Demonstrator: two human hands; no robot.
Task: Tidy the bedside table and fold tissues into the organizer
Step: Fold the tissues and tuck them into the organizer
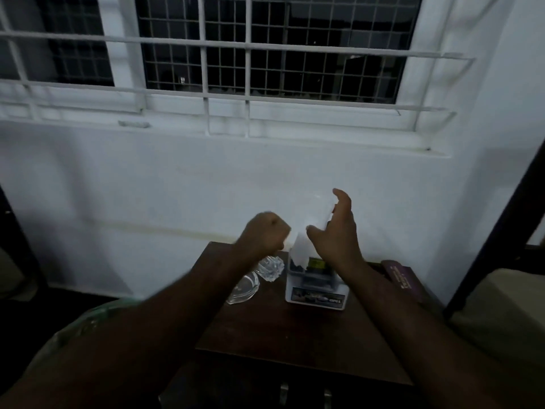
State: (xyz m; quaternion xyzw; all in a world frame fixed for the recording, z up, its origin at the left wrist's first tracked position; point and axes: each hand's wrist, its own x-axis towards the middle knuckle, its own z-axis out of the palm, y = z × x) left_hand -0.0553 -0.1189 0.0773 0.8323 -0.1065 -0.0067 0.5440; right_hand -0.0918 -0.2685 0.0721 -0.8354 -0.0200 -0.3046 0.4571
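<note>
A white tissue (309, 231) hangs in the air above the dark wooden bedside table (280, 335). My right hand (339, 228) grips its right side between thumb and fingers. My left hand (267, 231) is a closed fist at the tissue's left edge; whether it pinches the tissue is blurred. Under the tissue stands a white organizer box (317, 290) with dark items and a printed label on its front. The tissue's lower tip dangles over the organizer's top.
Two clear glass pieces (259, 276) sit left of the organizer. A purple book (402, 278) lies on the table's right edge. A white wall and a barred window are behind. A dark bed frame (501, 231) rises at the right.
</note>
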